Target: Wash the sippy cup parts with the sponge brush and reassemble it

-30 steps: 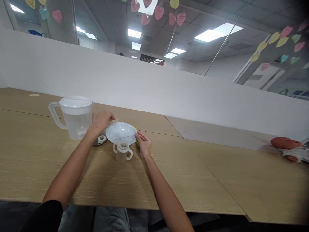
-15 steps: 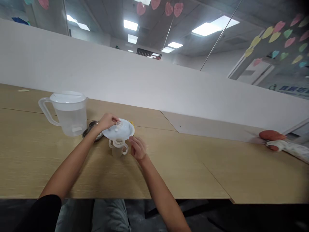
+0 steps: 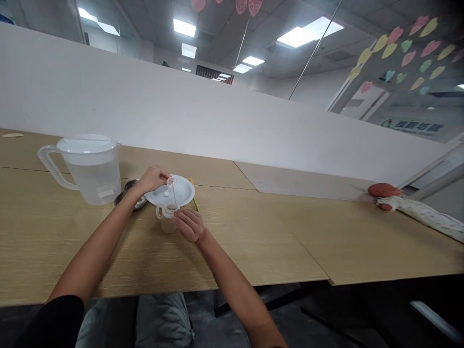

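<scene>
My left hand [image 3: 154, 179] pinches a small clear ring-shaped cap [image 3: 171, 182] over the white plate [image 3: 154, 197]. A thin pale straw [image 3: 174, 195] runs down from this cap. The fingers of my right hand [image 3: 189, 224] are closed at the straw's lower end, just over the bottle's rim. Below stands a clear two-handled baby bottle [image 3: 167, 225], upright on the table with its mouth uncovered. My right hand hides its right handle; whether the fingers also touch the bottle I cannot tell. A small white piece [image 3: 166, 193] shows against the plate.
A large translucent lidded pitcher [image 3: 96, 176] stands at left. A dark metal dish [image 3: 121, 197] lies partly behind my left forearm. One yellow-green stick [image 3: 195, 195] rests beside the plate. A white partition [image 3: 181, 116] borders the table's back. An orange-and-white soft item [image 3: 386, 191] lies far right.
My right hand has moved left from beside the bottle to the straw's lower end above its rim. My left hand still holds the cap. The view has turned slightly right.
</scene>
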`<state>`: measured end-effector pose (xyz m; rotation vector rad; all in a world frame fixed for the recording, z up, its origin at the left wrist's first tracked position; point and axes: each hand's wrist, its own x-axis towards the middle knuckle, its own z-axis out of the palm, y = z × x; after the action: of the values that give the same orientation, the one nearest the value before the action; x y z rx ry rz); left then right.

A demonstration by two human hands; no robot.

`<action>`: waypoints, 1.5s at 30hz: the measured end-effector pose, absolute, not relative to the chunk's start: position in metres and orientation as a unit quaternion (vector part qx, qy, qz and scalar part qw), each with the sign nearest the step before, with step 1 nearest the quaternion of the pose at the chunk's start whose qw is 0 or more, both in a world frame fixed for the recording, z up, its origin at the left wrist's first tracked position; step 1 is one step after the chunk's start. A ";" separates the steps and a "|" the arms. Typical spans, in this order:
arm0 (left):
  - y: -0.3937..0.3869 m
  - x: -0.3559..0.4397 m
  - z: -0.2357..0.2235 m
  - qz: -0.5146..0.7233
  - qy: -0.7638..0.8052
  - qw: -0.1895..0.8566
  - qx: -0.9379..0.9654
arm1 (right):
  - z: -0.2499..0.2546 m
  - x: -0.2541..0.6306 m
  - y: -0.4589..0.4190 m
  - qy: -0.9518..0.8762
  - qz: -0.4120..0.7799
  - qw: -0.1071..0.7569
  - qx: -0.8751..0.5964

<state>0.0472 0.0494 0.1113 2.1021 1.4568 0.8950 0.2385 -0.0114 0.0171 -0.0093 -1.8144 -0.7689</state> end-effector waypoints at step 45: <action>0.049 0.061 0.103 0.305 0.413 0.231 0.826 | -0.001 0.240 0.001 -0.788 -0.254 0.543 -0.142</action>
<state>0.0614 0.0495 0.1034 2.2709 1.1357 0.8398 0.2399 0.0013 -0.0005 -0.3380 -1.8703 -0.6038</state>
